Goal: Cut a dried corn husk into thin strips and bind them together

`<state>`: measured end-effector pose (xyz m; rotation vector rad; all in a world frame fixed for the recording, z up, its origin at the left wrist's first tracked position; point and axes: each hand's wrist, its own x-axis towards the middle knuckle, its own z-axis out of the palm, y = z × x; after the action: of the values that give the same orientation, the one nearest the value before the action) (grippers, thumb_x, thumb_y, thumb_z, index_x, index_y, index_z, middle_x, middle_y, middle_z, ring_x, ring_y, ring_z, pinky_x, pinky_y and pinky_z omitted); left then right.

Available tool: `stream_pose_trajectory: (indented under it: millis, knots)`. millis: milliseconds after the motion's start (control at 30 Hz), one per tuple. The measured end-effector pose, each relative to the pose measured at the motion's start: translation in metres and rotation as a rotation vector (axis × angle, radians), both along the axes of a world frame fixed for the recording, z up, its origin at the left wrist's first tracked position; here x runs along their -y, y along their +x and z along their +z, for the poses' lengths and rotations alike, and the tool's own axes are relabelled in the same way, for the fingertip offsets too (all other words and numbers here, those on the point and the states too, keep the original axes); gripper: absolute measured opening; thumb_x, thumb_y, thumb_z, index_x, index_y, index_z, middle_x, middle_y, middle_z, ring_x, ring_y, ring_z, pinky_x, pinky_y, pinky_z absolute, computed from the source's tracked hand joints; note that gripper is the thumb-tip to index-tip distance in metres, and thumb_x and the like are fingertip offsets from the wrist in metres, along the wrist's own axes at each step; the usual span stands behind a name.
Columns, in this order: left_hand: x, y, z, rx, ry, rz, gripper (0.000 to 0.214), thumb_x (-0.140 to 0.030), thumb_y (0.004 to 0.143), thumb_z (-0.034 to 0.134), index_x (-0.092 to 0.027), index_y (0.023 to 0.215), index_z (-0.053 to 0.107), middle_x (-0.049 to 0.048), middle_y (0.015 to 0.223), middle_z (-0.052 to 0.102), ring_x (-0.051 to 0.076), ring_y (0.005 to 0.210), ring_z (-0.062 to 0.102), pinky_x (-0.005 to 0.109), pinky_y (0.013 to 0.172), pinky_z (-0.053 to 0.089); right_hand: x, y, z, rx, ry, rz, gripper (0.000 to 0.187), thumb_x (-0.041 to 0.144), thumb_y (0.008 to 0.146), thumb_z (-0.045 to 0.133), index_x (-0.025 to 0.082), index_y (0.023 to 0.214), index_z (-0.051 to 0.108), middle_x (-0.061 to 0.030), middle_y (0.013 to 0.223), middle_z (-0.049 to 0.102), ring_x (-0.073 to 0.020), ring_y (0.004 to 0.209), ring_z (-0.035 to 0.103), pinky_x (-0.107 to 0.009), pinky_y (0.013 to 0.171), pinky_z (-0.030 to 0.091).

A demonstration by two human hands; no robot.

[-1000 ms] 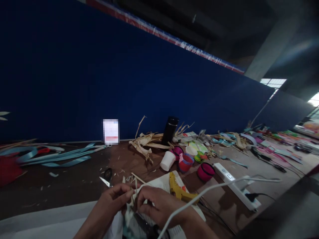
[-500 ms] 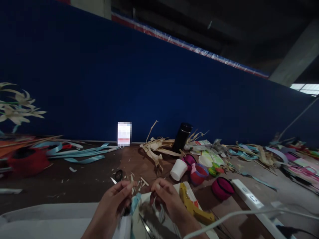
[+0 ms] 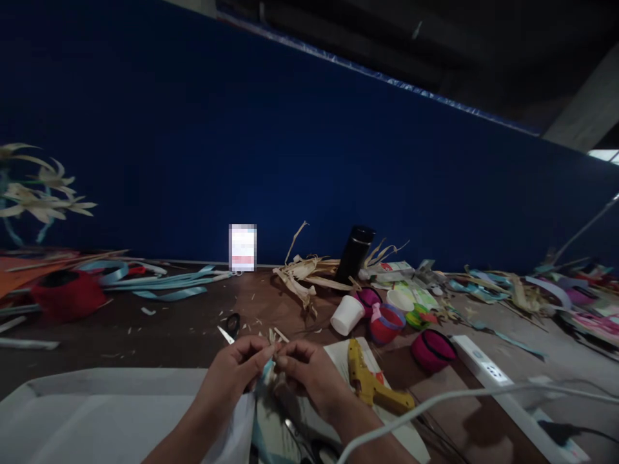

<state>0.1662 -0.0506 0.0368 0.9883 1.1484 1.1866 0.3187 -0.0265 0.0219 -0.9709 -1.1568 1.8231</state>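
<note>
My left hand (image 3: 236, 374) and my right hand (image 3: 309, 370) meet low in the middle of the head view, fingertips pinched together on a small piece of dried husk (image 3: 272, 351) with a pale blue strip hanging below it. Both hands are closed in a pinch. Under them lies white paper (image 3: 338, 361) on the brown table. A yellow glue gun (image 3: 370, 380) rests just right of my right hand. Small scissors (image 3: 229, 327) lie just beyond my left hand.
Dried husks (image 3: 302, 274), a black flask (image 3: 354, 253), a tipped white cup (image 3: 347, 315), red and pink pots (image 3: 387, 322) and a power strip (image 3: 488, 370) crowd the right. Blue ribbons (image 3: 164, 283) and a red basket (image 3: 68, 293) lie left. A white cable (image 3: 435, 403) crosses the front right.
My hands came together again after being apart half a second ago. The camera view shifted slightly downward, and the wall fills more of the picture.
</note>
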Motion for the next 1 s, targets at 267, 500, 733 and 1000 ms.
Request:
stream_pose_trajectory:
  millis: [267,500,733,1000]
  knots:
    - [-0.0021,-0.0033,-0.0051,0.007,0.023,0.018,0.029,-0.042,0.07,0.063,-0.015,0.067,0.056,-0.0055,0.054,0.046,0.004,0.044,0.035,0.017,0.043,0.023,0.0022,0.0066,0.0031,0.057,0.071,-0.058,0.031,0.042,0.068,0.068,0.015,0.075,0.054,0.0058,0.057,0.048,-0.0022,0.041,0.032,-0.016,0.038,0.018]
    - [0.0024,0.001,-0.0021,-0.012,-0.002,0.021,0.029,-0.041,0.067,0.065,-0.014,0.068,0.056,-0.0055,0.052,0.047,0.003,0.041,0.035,0.017,0.042,0.02,0.0017,0.0098,-0.0007,0.069,0.107,-0.089,0.028,0.04,0.072,0.064,0.013,0.081,0.058,0.0022,0.066,0.053,-0.002,0.042,0.033,-0.016,0.038,0.018]
    - [0.0021,0.0041,-0.0012,-0.032,0.025,0.039,0.028,-0.041,0.068,0.065,-0.014,0.066,0.056,-0.0054,0.051,0.046,0.003,0.042,0.035,0.017,0.043,0.021,0.0026,0.0079,-0.0047,0.11,0.124,-0.086,0.027,0.038,0.071,0.066,0.015,0.082,0.06,0.0018,0.068,0.055,-0.003,0.045,0.034,-0.017,0.041,0.022]
    - [0.002,0.0035,-0.0039,-0.021,0.051,0.057,0.029,-0.041,0.067,0.065,-0.014,0.064,0.055,-0.0053,0.051,0.044,0.004,0.043,0.034,0.017,0.043,0.024,0.0054,0.0081,-0.0045,0.074,0.121,-0.002,0.032,0.045,0.072,0.066,0.014,0.082,0.063,0.0037,0.06,0.049,-0.0031,0.044,0.031,-0.018,0.041,0.019]
